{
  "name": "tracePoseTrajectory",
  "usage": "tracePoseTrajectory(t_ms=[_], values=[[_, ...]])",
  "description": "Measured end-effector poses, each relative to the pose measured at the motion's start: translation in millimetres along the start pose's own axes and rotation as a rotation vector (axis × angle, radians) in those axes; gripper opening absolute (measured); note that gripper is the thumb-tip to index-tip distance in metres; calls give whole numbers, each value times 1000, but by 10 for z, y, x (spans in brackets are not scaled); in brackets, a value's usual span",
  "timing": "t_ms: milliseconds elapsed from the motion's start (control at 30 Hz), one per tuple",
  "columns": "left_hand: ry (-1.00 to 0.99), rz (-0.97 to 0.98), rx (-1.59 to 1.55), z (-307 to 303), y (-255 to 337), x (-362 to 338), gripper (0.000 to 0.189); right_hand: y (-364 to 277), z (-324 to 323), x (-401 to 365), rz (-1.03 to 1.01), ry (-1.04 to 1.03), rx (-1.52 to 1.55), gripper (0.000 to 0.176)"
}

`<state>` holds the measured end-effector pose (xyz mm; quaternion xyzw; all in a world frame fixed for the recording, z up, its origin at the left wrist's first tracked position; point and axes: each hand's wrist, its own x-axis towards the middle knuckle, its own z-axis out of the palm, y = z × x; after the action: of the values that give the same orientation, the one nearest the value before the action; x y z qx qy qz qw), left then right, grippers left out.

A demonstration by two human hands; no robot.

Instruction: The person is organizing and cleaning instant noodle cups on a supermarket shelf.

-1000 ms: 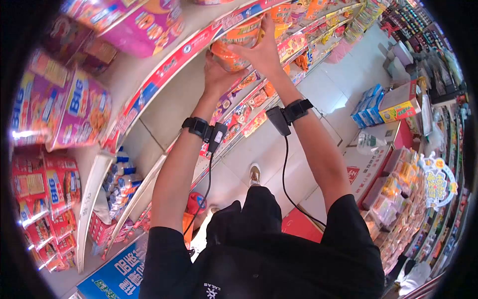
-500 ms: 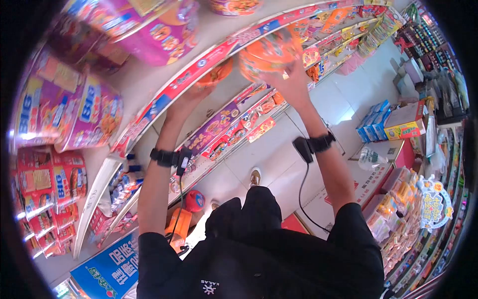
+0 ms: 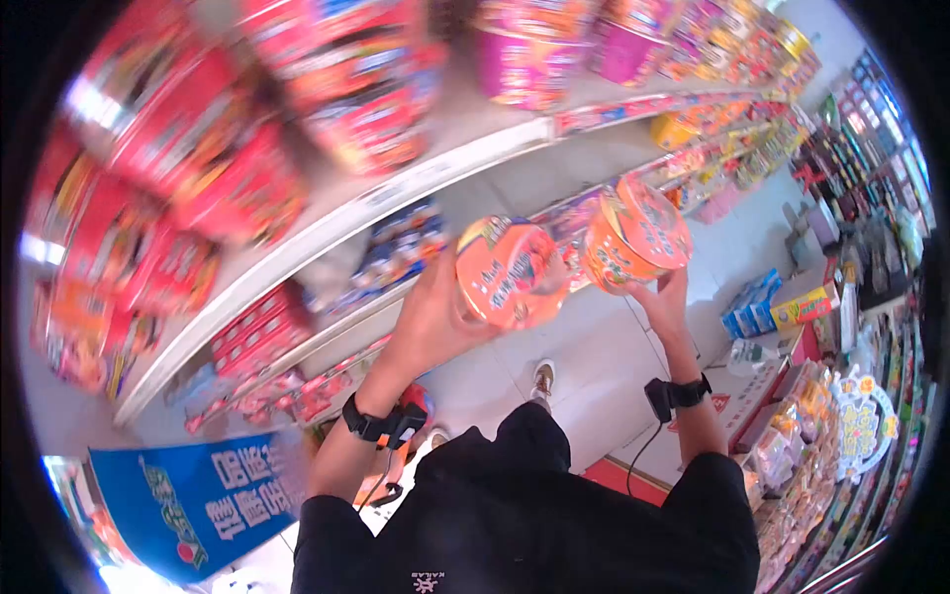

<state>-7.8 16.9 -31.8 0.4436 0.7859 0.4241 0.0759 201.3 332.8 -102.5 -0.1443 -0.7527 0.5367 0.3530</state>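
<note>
My left hand point(image 3: 432, 319) is wrapped round an orange instant noodle tub point(image 3: 507, 274), its printed lid tilted toward me. My right hand point(image 3: 661, 297) grips a second orange instant noodle tub point(image 3: 631, 241) from below, with its lid turned to the right. Both tubs are held in the air, close beside each other, in front of the shelving. Black straps with small devices sit on both wrists.
Red noodle tubs point(image 3: 361, 94) and purple noodle tubs point(image 3: 534, 59) stand on the upper shelf, whose white edge point(image 3: 346, 223) curves across the view. A blue sign point(image 3: 198, 500) is at lower left. Packaged goods point(image 3: 792, 436) and boxes point(image 3: 807, 297) line the right side.
Both hands have come out from the lower shelf, each bringing an orange noodle tub toward me. The view has shifted left along the shelving, showing more red tubs.
</note>
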Motion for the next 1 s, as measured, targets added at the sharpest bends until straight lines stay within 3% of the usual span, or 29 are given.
tracePoseTrajectory(t_ms=[100, 167, 300, 433, 467, 567, 700, 733, 800, 867, 1000], values=[[-75, -6, -69, -904, 186, -676, 119, -513, 614, -254, -68, -37, -1, 88], [10, 18, -39, -1396, 266, -1042, 116, -935, 1078, -280, -98, -114, 88, 88], [238, 74, 6, -2164, 338, -1717, 112, -1386, 1836, -402, -104, -207, 231, 86], [654, 59, -188, -2969, 636, -2167, 96, -1735, 2348, -453, -105, -271, 292, 85], [743, 83, -100, -3218, 572, -2227, 91, -1818, 2449, -473, -69, -304, 292, 85], [845, 180, -64, -3854, 713, -2166, 60, -1969, 2684, -505, -161, -335, 326, 87], [1009, 104, 321, -4778, 369, -1697, 66, -2065, 2832, -530, -178, -385, 349, 88], [1008, 106, 315, -4735, 486, -1669, 66, -2095, 2854, -553, -168, -373, 341, 89], [800, 32, 135, -4619, 822, -1572, 64, -2107, 2856, -585, -160, -360, 336, 89], [837, 33, 203, -4742, 570, -1384, 68, -2083, 2841, -624, -197, -350, 352, 82], [903, 19, 252, -4917, 124, -1180, 78, -2285, 2745, -584, -272, -332, 285, 83]])
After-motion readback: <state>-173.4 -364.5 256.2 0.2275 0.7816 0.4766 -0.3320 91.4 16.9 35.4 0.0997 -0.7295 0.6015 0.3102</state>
